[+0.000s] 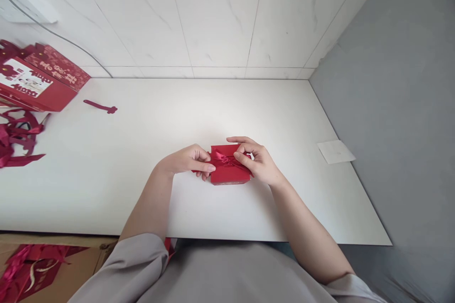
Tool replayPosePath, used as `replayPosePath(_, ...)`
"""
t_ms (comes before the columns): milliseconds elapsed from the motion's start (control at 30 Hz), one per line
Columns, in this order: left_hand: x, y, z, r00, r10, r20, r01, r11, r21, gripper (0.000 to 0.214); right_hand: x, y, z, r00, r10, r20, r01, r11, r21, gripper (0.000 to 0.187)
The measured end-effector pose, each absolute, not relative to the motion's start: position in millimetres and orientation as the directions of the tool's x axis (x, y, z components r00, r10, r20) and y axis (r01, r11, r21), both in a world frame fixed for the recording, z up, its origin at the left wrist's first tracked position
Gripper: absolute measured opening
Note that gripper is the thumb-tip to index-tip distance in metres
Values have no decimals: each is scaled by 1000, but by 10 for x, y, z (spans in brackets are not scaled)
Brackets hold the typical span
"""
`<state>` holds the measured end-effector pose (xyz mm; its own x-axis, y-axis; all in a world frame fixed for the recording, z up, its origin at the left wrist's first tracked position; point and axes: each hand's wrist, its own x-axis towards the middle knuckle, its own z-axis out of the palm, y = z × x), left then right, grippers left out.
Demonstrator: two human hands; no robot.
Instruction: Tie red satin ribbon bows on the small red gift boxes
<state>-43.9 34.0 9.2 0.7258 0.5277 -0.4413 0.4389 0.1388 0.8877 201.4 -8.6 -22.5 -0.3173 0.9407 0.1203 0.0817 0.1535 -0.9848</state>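
Note:
A small red gift box (pixel 227 175) sits on the white table (pixel 220 118), near its front edge. A dark red ribbon (pixel 224 158) crosses the box's top in a knot or bow. My left hand (pixel 190 160) is at the box's left side, fingers pinched on a ribbon end. My right hand (pixel 258 160) is at the right side, fingers closed on the other part of the ribbon over the lid.
Flat red printed boxes (pixel 39 80) are stacked at the far left, with loose red ribbons (pixel 16 139) beside them. One ribbon piece (pixel 100 105) lies alone. A white card (pixel 336 151) rests near the right edge. A cardboard carton (pixel 46 265) with red items stands below left.

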Motion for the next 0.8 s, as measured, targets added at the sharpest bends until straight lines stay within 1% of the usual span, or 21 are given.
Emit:
replayPosePath(133,-436,340,102,734,521,-437,437,130,890,28,1979,-82,-250,-271,955,123,43,139,-989,29)
replayPosePath(267,-439,329,85,755,494,-432,433,120,893,33,1964,-74,-265,-235,966,106,-2,109,-994,30)
replayPosePath(400,-440,327,48,762,454,-462,454,135,881,30,1992,-63,-256,-301,953,46,-10,45,-999,30)
replayPosePath(500,-439,343,26,772,422,-474,465,133,875,25,2029,-51,-237,-313,949,35,-5,35,-999,32)
replayPosePath(600,-441,362,20,809,393,-437,423,127,897,27,2079,-41,-211,-334,942,22,9,26,-1000,35)
replayPosePath(700,-445,368,21,809,418,-414,387,152,910,31,2140,-37,-183,-417,909,5,46,27,-999,33)
replayPosePath(800,-448,366,16,779,458,-428,394,173,903,28,2188,-35,-166,-497,868,2,50,30,-998,27)
